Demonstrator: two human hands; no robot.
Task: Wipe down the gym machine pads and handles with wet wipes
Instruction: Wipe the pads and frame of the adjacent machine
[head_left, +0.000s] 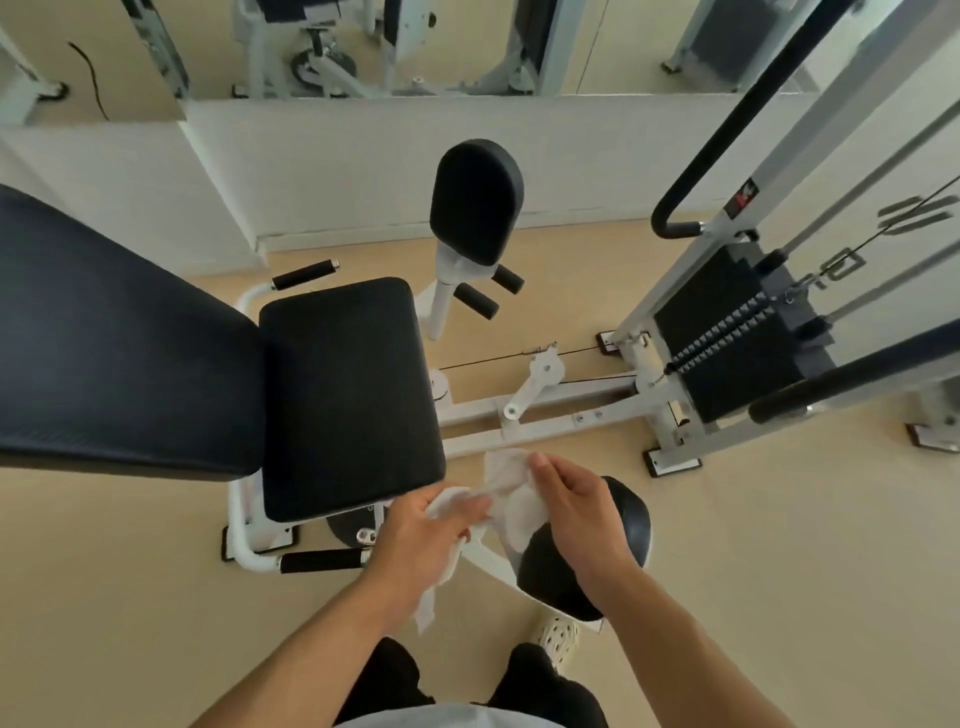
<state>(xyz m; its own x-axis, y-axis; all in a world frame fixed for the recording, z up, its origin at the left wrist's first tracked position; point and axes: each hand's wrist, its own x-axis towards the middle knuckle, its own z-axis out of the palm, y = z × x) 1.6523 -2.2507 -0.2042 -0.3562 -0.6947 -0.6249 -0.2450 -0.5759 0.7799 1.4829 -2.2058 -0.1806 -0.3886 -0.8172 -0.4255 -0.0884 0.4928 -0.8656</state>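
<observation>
pads: 4 (348, 395) | foam handles: 4 (305, 274) | wipes: 1 (511, 493) | hands: 2 (431, 540)

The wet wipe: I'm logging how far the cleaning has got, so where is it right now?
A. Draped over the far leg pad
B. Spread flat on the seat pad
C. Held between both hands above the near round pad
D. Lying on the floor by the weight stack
C: the white wet wipe is bunched between the left hand and right hand, in the air over the near round pad, not resting on any pad.

Seat pad (348, 395) left of weight stack (727, 338)
</observation>
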